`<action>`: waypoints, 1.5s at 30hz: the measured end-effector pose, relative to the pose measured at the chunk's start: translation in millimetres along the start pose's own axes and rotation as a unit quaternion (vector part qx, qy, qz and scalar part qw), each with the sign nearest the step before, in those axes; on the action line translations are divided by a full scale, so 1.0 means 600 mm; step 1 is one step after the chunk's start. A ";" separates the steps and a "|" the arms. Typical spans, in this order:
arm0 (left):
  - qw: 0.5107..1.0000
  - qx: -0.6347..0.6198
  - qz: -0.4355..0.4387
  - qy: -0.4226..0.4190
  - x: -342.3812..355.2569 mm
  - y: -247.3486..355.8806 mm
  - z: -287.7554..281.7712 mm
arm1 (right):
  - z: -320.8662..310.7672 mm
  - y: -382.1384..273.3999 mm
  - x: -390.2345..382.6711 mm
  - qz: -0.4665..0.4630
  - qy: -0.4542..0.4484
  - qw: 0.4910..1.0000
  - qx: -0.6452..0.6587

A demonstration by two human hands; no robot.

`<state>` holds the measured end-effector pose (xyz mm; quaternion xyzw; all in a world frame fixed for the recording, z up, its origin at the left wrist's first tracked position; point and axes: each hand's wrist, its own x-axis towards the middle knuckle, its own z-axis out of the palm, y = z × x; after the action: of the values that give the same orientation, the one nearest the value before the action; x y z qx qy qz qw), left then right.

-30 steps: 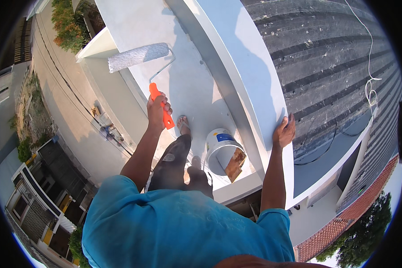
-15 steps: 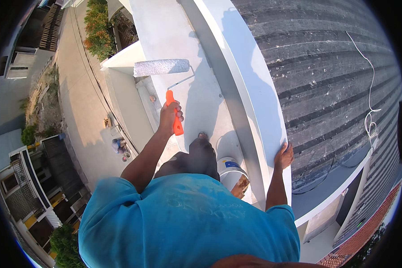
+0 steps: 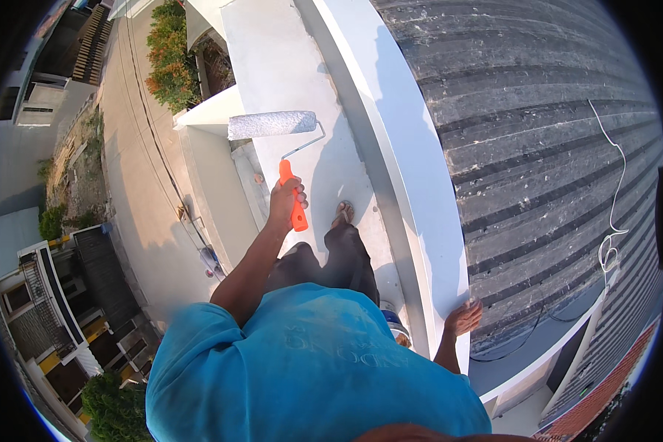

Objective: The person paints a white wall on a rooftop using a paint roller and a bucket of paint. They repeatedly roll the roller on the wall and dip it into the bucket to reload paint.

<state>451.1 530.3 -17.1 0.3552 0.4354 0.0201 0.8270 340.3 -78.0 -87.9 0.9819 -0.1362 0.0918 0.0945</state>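
- The left hand (image 3: 287,197) is closed in a fist around the orange handle (image 3: 300,219) of a paint roller (image 3: 272,125), its fingers curled over the right side of the grip.
- The left forearm (image 3: 252,269) slants up and to the right from the blue sleeve, reaching forward of the body; the wrist looks nearly in line with it.
- The butt of the handle sticks out below the fist, tilted toward the lower right, while the metal rod leaves the top and bends round to the right end of the sleeve.
- The white, nappy roller sleeve lies almost crosswise ahead of the fist, appearing raised over the pale walkway (image 3: 269,55).
- The right hand (image 3: 463,318) is out to the side, at the outer edge of the smooth, light-coloured parapet (image 3: 420,169), with its fingers extended toward the dark corrugated roof (image 3: 545,184); it grips nothing that shows, and how firmly it presses cannot be told.
- The right forearm (image 3: 447,352) is mostly hidden behind the blue shirt (image 3: 309,361), only a short stretch rising to the wrist.
- Between the body and the parapet, a bucket (image 3: 393,321) shows partly; a sandalled foot (image 3: 342,213) stands on the walkway, right of the handle.
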 end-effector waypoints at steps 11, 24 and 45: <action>0.990 0.064 0.116 -0.045 0.222 0.164 0.019 | -0.255 -1.024 0.257 -0.190 -0.507 0.597 0.592; 0.972 0.196 0.035 -0.125 0.549 0.508 -0.016 | -0.264 -1.523 0.436 -0.205 -0.493 0.652 0.539; 0.835 0.502 -0.125 0.187 0.814 0.607 -0.101 | 0.178 -2.320 0.713 -0.272 -0.517 0.724 0.366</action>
<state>810.1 1004.3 -163.9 0.6535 0.5730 -0.2392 0.4329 1158.0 1108.1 -326.3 0.8301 0.1536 -0.4172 -0.3365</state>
